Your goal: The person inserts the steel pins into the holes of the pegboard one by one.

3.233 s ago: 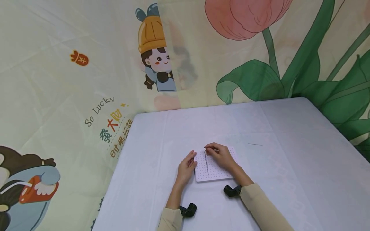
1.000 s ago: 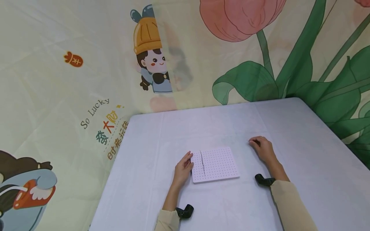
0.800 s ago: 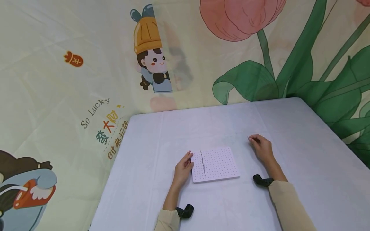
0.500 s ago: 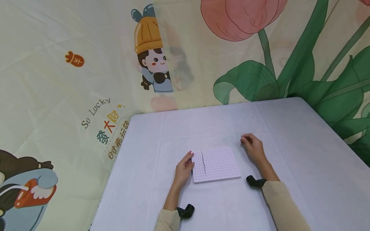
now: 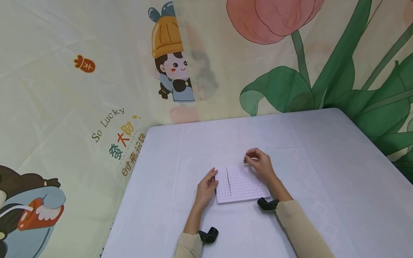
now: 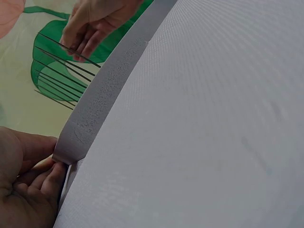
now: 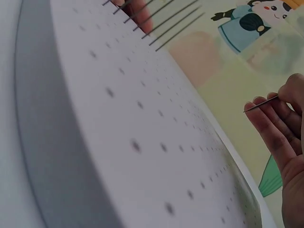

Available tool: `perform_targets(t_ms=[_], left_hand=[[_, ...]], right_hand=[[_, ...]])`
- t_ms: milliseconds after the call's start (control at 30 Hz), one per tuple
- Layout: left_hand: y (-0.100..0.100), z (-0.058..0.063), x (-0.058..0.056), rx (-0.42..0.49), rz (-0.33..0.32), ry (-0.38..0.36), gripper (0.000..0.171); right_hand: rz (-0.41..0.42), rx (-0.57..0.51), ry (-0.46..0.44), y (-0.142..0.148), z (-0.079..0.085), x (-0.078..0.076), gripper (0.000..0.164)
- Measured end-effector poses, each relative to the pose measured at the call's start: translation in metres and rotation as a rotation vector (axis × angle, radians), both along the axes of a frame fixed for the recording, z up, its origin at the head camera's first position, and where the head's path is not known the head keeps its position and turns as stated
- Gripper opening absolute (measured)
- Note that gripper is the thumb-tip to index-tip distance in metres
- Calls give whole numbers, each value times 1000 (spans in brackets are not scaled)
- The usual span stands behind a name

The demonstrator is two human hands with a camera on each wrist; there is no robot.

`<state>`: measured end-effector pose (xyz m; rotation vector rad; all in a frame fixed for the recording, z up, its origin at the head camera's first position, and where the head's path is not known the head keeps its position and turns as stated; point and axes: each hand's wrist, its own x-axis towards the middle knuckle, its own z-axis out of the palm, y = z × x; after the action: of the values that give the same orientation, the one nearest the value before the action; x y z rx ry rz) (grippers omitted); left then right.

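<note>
A white pegboard [image 5: 250, 188] with rows of small holes lies on the table. Several thin metal pins [image 7: 176, 27] stand in one row near its left side, seen edge-on as a dark line from the head. My left hand [image 5: 205, 189] holds the board's left edge, thumb and fingers pinching its corner in the left wrist view. Just above the board's far edge is my right hand [image 5: 260, 165], pinching one thin metal pin [image 7: 262, 103] between thumb and fingers. That loose pin slants clear of the holes in the right wrist view.
A white cloth covers the table [image 5: 180, 154]. Behind it hangs a printed backdrop [image 5: 219, 71] with a tulip and cartoon figures. A black wrist camera [image 5: 267, 204] sits on the right wrist, and another wrist camera [image 5: 209, 235] on the left.
My right hand went from the pin row to the right, picked up the pin lying on the table, then came back left over the board's far edge. The left hand stayed at the board.
</note>
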<state>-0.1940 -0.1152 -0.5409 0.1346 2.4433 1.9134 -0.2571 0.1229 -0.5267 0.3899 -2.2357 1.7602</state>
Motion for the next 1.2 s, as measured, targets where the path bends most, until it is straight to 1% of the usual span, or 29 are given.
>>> perform_targets(t_ms=[133, 233, 367, 467, 533, 767, 867, 900, 933, 1067, 1100, 1133, 1167, 1200], left_hand=[[-1, 0, 0, -13, 4, 4, 40], [-1, 0, 1, -26, 7, 7, 40], [0, 0, 1, -29, 6, 17, 40], [0, 0, 1, -31, 6, 10, 40], [0, 0, 2, -31, 5, 7, 40], [0, 1, 2, -27, 0, 0, 41], [0, 1, 1, -23, -4, 13, 40], [1, 5, 3, -20, -7, 18, 40], [1, 5, 3, -20, -9, 21, 40], [1, 6, 3, -23, -13, 42, 40], [1, 9, 5, -19, -13, 41, 40], [1, 9, 5, -15, -14, 45, 40], [2, 12, 6, -12, -15, 51, 39], [3, 16, 8, -8, -17, 56, 39]], right_hand=[[52, 2, 18, -15, 1, 1, 13], [88, -10, 15, -26, 3, 5, 12], [153, -47, 25, -40, 13, 14, 11], [188, -58, 42, -48, 18, 19, 11], [190, -51, 44, -51, 16, 19, 11], [162, 15, 52, -57, -9, 8, 12], [171, 22, 58, -57, -12, 5, 11], [173, 28, 54, -58, -8, 7, 11], [173, 39, 57, -58, -8, 8, 11], [177, 75, 77, -60, 8, 18, 11], [176, 88, 79, -61, 13, 21, 12], [175, 94, 89, -61, 13, 21, 12], [176, 98, 97, -61, 17, 23, 13], [174, 108, 104, -61, 18, 24, 14]])
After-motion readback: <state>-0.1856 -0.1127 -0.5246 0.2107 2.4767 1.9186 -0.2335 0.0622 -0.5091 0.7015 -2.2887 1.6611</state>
